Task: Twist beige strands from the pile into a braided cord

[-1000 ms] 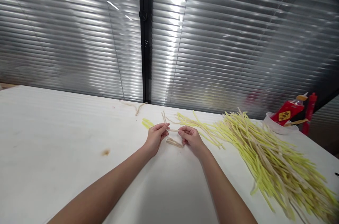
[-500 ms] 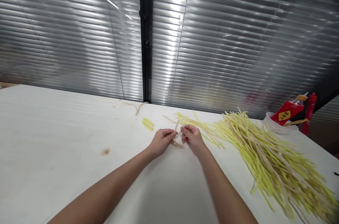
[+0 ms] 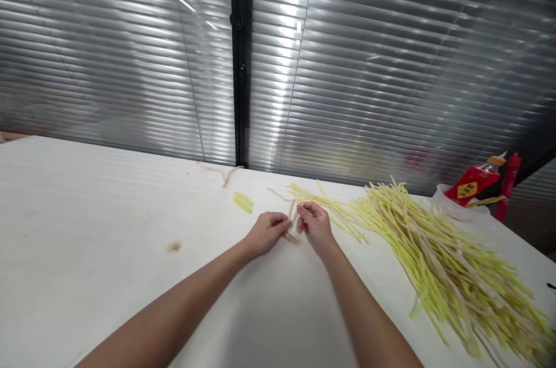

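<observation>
Both hands met near the middle of the white desk (image 3: 87, 275), the left hand (image 3: 267, 230) and the right hand (image 3: 316, 226) just beside each other with their fingers curled in. Between them they pinched a thin beige strip (image 3: 292, 210), whose upper end stuck up above the fingertips and tilted slightly. More beige strip ends (image 3: 290, 237) lay on the desk just under the hands, touching or nearly touching them; which was too fine to tell. To the right, a big loose heap of yellow and beige strips (image 3: 452, 269) spread across the desk toward its near right corner. Two short yellow pieces (image 3: 243, 201) lay a little to the left of the hands, and a bent beige strand (image 3: 226, 173) sat further back near the window blinds (image 3: 391, 66). At the far right edge stood a red bottle (image 3: 473, 182) leaning in a white bowl (image 3: 452, 206).
</observation>
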The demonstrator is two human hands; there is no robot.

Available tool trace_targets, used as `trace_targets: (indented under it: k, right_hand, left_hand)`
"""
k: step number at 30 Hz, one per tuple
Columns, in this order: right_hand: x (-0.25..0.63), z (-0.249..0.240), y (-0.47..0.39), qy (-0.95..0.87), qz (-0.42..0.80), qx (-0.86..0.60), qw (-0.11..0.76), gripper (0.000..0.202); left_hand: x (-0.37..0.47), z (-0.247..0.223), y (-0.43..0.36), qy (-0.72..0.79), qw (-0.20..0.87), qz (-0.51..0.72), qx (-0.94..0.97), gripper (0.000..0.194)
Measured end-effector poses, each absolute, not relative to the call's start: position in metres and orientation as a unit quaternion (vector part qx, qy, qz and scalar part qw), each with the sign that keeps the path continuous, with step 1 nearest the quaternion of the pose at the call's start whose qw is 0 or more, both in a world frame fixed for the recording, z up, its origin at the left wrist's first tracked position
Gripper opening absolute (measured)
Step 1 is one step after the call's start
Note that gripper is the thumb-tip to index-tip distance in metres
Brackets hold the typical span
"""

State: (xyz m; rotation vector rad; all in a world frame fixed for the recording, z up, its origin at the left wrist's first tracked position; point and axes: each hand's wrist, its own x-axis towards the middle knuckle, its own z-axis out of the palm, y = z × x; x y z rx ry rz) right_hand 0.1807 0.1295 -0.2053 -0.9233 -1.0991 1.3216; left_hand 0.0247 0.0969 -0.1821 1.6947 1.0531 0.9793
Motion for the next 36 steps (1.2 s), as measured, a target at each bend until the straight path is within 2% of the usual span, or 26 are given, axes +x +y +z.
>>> trace_targets:
  k: [17, 23, 28, 36]
  right_hand:
    - [0.180, -0.211, 0.131, -0.472, 0.566, -0.379, 0.560, 0.026]
    - [0.183, -0.204, 0.128, -0.467, 0.595, -0.389, 0.526, 0.032]
    - [0.186, -0.198, 0.125, -0.526, 0.596, -0.370, 0.481, 0.026]
    - [0.186, -0.204, 0.127, -0.549, 0.593, -0.344, 0.478, 0.025]
  left_hand:
    - [0.026, -0.179, 0.093, 0.424, 0.412, 0.364, 0.719, 0.024]
    - [0.026, -0.178, 0.091, 0.420, 0.395, 0.348, 0.739, 0.021]
    - [0.025, -0.178, 0.091, 0.408, 0.411, 0.347, 0.738, 0.020]
    - [0.026, -0.178, 0.091, 0.383, 0.458, 0.379, 0.708, 0.029]
